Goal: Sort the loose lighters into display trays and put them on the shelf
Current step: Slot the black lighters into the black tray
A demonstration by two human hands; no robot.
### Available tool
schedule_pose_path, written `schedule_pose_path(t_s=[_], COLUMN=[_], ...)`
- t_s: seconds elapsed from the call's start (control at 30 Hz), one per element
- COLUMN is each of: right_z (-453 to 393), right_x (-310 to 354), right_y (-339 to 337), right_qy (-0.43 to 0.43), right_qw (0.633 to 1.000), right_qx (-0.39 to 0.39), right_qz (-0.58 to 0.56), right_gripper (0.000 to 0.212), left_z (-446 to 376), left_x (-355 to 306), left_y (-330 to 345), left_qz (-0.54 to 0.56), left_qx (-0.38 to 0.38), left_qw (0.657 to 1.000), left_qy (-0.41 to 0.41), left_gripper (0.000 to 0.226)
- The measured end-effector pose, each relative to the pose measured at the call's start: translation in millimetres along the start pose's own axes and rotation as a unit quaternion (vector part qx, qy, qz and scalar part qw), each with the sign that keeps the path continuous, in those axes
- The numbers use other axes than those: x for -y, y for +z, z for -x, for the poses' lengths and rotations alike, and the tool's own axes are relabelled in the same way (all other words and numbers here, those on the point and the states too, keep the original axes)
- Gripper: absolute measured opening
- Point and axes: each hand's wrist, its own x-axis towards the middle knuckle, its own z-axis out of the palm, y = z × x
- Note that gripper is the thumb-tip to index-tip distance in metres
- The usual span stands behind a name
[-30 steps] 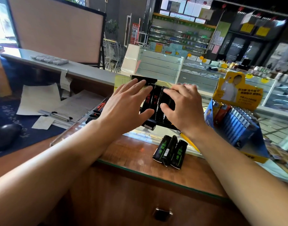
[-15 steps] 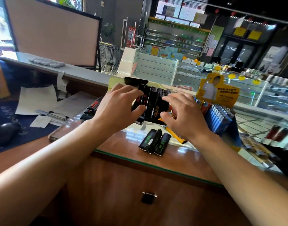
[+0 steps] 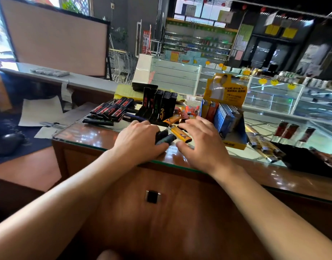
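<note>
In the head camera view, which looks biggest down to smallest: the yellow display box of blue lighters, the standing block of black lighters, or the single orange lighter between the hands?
1. Yellow display box
2. Standing block of black lighters
3. Orange lighter

The gaps look plain despite differing nearness.

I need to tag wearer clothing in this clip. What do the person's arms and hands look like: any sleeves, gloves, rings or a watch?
Both forearms are bare up to the frame edge, with no sleeves in view. The left hand and right hand have no gloves, and no ring, watch or bracelet shows on the fingers or wrists. Nails look short and unpainted.
</note>
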Motion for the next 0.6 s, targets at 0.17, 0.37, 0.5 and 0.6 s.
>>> schedule_pose_path(t_s=[0.17, 0.37, 0.5, 0.6], right_z=[8.5, 15.8, 21.9, 25.7], right_x=[-1.1, 1.2, -0.1, 0.6], right_y=[-3.8, -7.5, -12.0, -14.1], right_qy=[-0.003, -0.003, -0.006, -0.009], right_qw=[1.000, 0.999, 0.999, 0.999], right_qx=[0.009, -0.013, -0.023, -0.024], right_qz=[-0.009, -0.040, -0.045, -0.045], right_gripper=[0.063, 0.060, 0.055, 0.055], left_z=[1.8, 5.5, 15.7, 34.2], left_x=[10.7, -2.4, -5.7, -2.1], left_y=[-8.7, -9.0, -5.1, 1.5], left_qz=[0.038, 0.091, -0.018, -0.036], left_qx=[0.085, 0.098, 0.114, 0.061], left_qw=[0.995, 0.990, 0.990, 0.988], left_qy=[0.042, 0.041, 0.079, 0.137], left_gripper=[0.053, 0.096, 0.110, 0.077])
